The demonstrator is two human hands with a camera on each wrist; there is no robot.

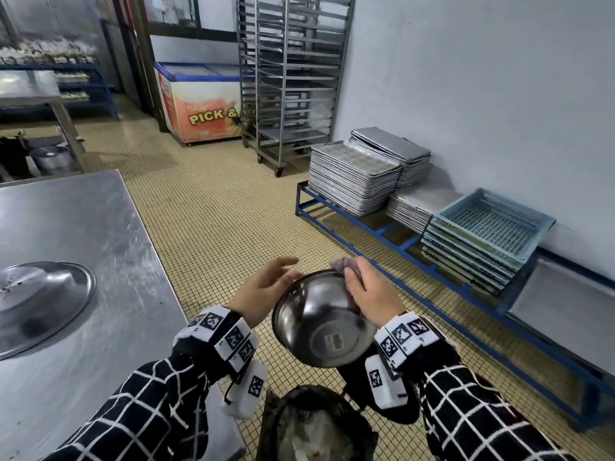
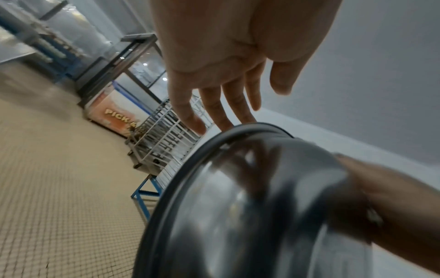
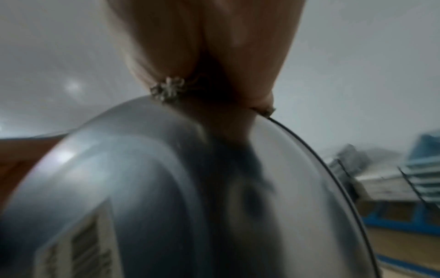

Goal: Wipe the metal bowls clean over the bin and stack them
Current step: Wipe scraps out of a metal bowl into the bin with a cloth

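A shiny metal bowl point(image 1: 319, 324) point(image 2: 262, 206) point(image 3: 166, 188) is held tilted in the air, its labelled underside towards me, above a black-lined bin point(image 1: 316, 424). My right hand point(image 1: 366, 287) point(image 3: 202, 47) grips the bowl's upper right rim, and a purple-grey cloth point(image 1: 339, 262) is bunched under its fingers. My left hand point(image 1: 273, 281) point(image 2: 226, 75) is flat with straight fingers, whose tips touch the bowl's upper left rim. The inside of the bowl is hidden.
A steel table point(image 1: 83, 227) on my left carries a large upturned metal lid or bowl point(image 1: 40, 301). Stacked baking trays point(image 1: 352, 174) and blue crates point(image 1: 489, 234) sit on a low blue frame along the right wall. A tray rack point(image 1: 293, 78) and a chest freezer point(image 1: 199, 104) stand farther back.
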